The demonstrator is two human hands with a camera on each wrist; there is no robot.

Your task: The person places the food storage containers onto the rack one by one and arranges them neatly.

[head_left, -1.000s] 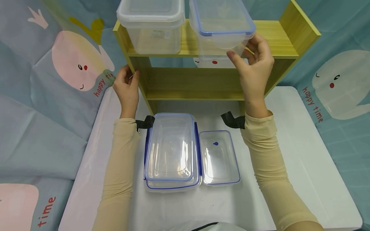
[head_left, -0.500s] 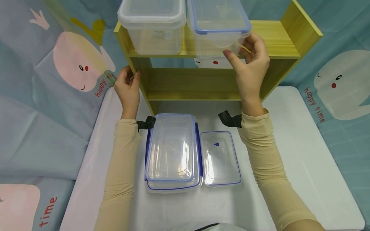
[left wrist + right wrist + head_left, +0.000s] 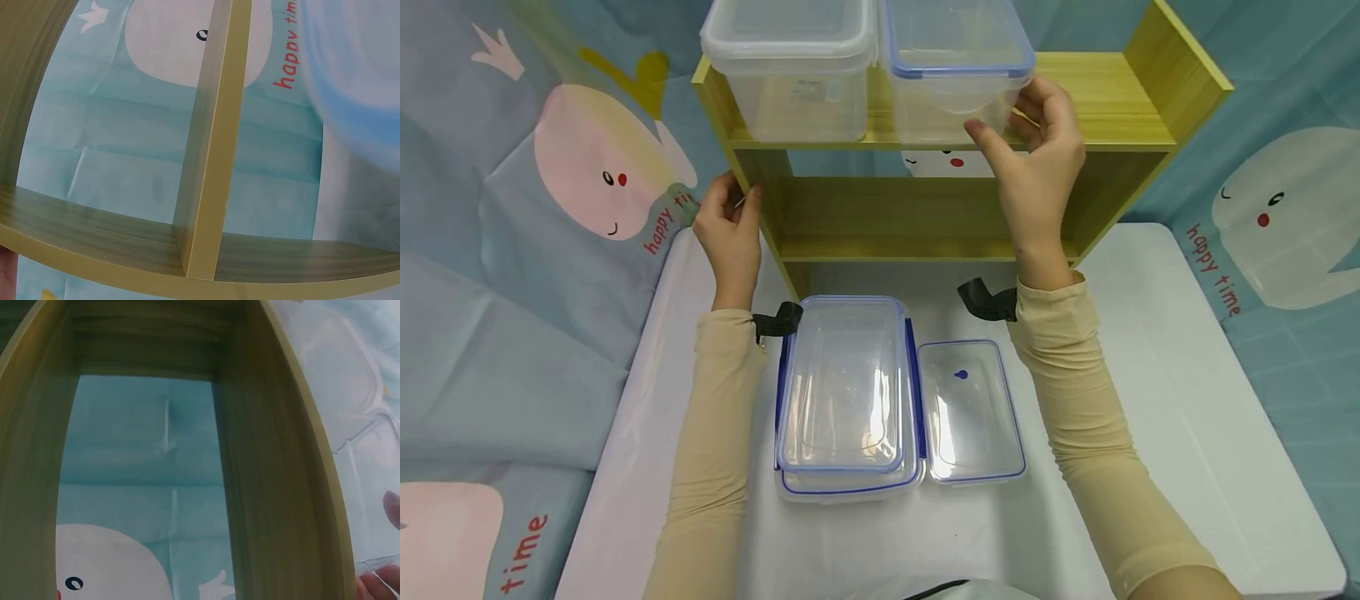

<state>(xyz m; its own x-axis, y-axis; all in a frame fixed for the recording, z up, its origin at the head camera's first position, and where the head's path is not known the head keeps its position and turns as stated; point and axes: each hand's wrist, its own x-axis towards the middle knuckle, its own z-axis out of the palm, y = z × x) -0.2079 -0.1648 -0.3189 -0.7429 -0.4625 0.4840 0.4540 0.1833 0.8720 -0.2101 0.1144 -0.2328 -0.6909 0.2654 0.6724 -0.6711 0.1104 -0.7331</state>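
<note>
My right hand (image 3: pixel 1039 179) holds a clear food container with a blue-rimmed lid (image 3: pixel 958 37) at its front right corner. Its thumb is at the front, the other fingers round the right side. The container stands on the top board of a wooden shelf (image 3: pixel 906 215), right beside a taller-looking clear container with a whitish lid (image 3: pixel 797 96). In the right wrist view, the thumb (image 3: pixel 392 509) and some fingertips show by a container wall. My left hand (image 3: pixel 730 242) grips the shelf's left side panel; its far fingers are partly hidden behind the panel.
On the white table (image 3: pixel 1217 417) before the shelf lie flat clear containers: a blue-clipped one (image 3: pixel 850 482) with a blue-rimmed one (image 3: pixel 842 383) on top, and a smaller one (image 3: pixel 972 417) to their right. A printed curtain (image 3: pixel 535 358) hangs around the table.
My right hand has slid the blue-lidded container leftward and slightly back, close up to the whitish-lidded one. The left hand has stayed on the shelf's side.
</note>
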